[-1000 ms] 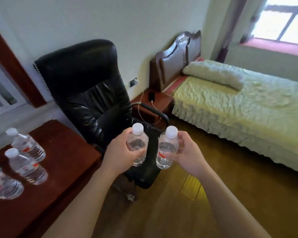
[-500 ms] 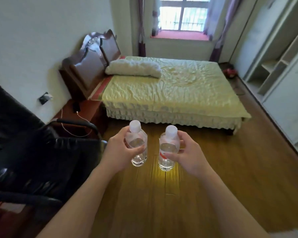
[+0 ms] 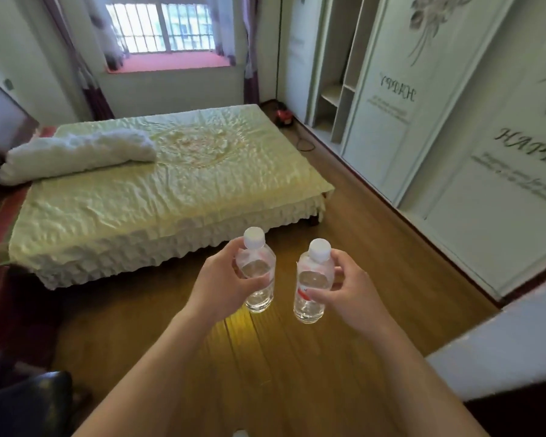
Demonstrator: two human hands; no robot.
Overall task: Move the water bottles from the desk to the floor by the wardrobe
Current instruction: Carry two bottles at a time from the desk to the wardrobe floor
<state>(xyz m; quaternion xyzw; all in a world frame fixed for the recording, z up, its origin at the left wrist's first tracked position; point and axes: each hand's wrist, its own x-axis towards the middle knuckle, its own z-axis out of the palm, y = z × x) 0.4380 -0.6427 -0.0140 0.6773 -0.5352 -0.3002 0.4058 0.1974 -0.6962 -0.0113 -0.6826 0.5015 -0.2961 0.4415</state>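
Observation:
I hold two clear water bottles with white caps upright in front of me, above the wooden floor (image 3: 265, 367). My left hand (image 3: 221, 285) grips the left bottle (image 3: 259, 291) around its middle. My right hand (image 3: 350, 294) grips the right bottle (image 3: 311, 294), which has a red and white label. The white wardrobe (image 3: 448, 127) with sliding doors and "HAPPY" lettering runs along the right wall, with an open shelf section further back. The desk is out of view.
A bed (image 3: 158, 190) with a pale green cover and a pillow (image 3: 76, 156) fills the left middle. A black chair (image 3: 22, 402) shows at the lower left corner. A red object (image 3: 283, 116) with a cord lies on the floor near the wardrobe's far end. A white surface (image 3: 498, 345) juts in at right.
My view has swung to the right, away from the desk and chair, past the bed to the wardrobe. Both hands still hold their bottles in front of me.

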